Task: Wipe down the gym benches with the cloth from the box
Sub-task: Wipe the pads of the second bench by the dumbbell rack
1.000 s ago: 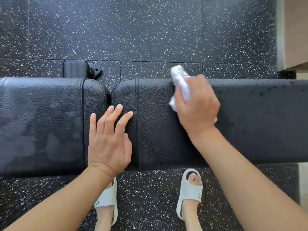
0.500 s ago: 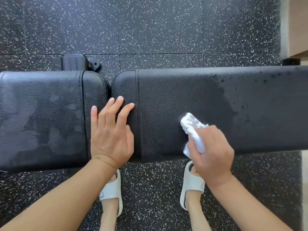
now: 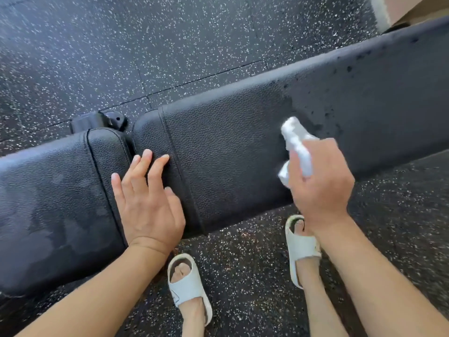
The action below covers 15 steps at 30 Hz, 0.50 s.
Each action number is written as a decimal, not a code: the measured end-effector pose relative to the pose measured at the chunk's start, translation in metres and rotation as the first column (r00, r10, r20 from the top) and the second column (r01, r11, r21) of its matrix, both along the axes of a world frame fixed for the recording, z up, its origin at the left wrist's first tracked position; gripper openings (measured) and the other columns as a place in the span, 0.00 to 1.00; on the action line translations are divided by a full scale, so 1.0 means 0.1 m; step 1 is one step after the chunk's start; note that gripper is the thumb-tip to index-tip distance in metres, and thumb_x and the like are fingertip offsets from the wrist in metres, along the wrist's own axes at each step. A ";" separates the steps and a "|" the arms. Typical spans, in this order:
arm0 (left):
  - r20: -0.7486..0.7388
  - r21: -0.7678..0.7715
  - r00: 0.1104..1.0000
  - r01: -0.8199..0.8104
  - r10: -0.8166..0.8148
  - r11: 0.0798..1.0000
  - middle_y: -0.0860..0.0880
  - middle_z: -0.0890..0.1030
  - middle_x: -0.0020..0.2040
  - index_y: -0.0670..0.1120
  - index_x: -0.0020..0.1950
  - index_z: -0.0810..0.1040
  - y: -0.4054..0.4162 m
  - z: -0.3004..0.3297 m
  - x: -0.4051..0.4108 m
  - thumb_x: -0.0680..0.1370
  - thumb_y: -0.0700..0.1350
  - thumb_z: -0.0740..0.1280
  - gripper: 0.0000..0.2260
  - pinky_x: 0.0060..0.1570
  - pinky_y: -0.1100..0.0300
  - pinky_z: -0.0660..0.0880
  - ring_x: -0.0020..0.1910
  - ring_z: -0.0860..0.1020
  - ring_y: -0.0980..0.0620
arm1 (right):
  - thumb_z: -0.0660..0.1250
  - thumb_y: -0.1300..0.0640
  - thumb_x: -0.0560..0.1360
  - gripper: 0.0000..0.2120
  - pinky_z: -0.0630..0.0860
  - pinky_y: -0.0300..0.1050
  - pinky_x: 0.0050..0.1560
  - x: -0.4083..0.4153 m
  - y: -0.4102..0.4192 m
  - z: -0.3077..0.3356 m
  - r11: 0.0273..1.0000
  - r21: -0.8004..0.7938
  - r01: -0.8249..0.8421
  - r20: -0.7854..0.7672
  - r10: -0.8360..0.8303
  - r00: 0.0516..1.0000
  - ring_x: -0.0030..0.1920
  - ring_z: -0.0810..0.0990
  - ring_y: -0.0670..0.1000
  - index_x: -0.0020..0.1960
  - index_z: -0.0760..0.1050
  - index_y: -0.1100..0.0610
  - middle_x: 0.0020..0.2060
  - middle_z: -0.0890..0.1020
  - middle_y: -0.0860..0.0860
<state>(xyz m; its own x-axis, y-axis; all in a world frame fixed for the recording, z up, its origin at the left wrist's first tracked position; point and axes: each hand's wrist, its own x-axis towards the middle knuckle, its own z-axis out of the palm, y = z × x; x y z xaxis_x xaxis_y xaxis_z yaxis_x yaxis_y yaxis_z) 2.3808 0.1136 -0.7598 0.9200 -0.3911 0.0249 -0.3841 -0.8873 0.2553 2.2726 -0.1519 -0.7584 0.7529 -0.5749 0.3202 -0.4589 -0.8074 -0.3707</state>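
- The bench [image 3: 230,152] is now lying diagonally across the view, not level as before.
- The left hand [image 3: 148,203] is still resting flat, fingers released, across the pad gap.
- The right hand [image 3: 320,181] is gripping the white cloth [image 3: 295,139], now farther right, apparently touching the droplet-speckled pad.

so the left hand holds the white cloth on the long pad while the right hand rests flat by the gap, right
Not quite: the hands are swapped. In the head view the right hand holds the white cloth on the long pad, while the left hand rests flat by the gap.

Right hand [image 3: 320,181] grips cloth [image 3: 295,139] on bench [image 3: 230,154]; left hand [image 3: 148,200] flat
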 end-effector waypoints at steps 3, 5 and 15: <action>-0.007 0.000 1.000 0.000 0.000 1.000 0.42 0.67 0.79 0.46 0.78 0.68 0.00 0.00 -0.01 0.77 0.44 0.58 0.28 0.80 0.34 0.50 0.80 0.64 0.39 | 0.65 0.51 0.81 0.09 0.68 0.50 0.34 0.06 -0.04 0.03 0.986 0.024 0.168 -0.013 -0.167 0.986 0.42 0.73 0.55 0.51 0.75 0.57 0.44 0.74 0.51; -0.016 0.000 1.000 0.001 -0.001 1.000 0.42 0.67 0.79 0.45 0.78 0.69 0.00 0.03 -0.01 0.77 0.44 0.58 0.27 0.80 0.34 0.50 0.80 0.64 0.39 | 0.67 0.52 0.80 0.08 0.68 0.49 0.35 0.14 0.46 0.01 0.996 0.028 0.081 -0.004 -0.081 0.997 0.42 0.73 0.55 0.50 0.76 0.57 0.43 0.75 0.52; 0.007 -0.012 1.000 0.014 -0.014 1.000 0.41 0.68 0.79 0.44 0.78 0.69 0.03 -0.01 0.00 0.79 0.46 0.57 0.26 0.80 0.34 0.52 0.79 0.65 0.37 | 0.68 0.56 0.78 0.06 0.76 0.53 0.35 0.27 1.03 0.05 0.922 -0.018 -0.388 -0.025 0.387 0.922 0.39 0.79 0.57 0.49 0.82 0.57 0.42 0.81 0.54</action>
